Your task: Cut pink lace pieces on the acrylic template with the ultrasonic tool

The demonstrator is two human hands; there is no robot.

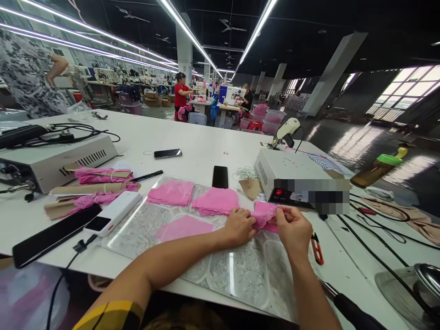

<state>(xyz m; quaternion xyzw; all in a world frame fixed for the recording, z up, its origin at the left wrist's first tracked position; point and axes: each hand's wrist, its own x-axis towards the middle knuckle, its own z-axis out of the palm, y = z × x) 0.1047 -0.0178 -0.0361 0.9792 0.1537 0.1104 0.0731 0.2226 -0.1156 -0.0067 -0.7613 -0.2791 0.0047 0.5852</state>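
Note:
Between my two hands is a bunched piece of pink lace fabric (pixel 264 216), over the right part of a clear patterned board (pixel 237 270). My left hand (pixel 240 225) is closed on its left end. With thumb and fingers pinched, my right hand (pixel 292 224) grips the lace edge at the other end. Left of my hands, a stack of pink lace-edged pieces (pixel 216 200) and another pink stack (pixel 171 192) lie along the board's far edge. A flat pink piece (pixel 185 228) shows nearer to me, partly behind my left forearm.
Around the board are a white power bank (pixel 113 213), a black phone (pixel 220 177), a second phone (pixel 167 153) and pink bundles (pixel 103 175). On the right stand a grey machine box (pixel 292 167), an orange-handled snipper (pixel 316 250), cables and a glass jar (pixel 405 288). Co-workers are farther back.

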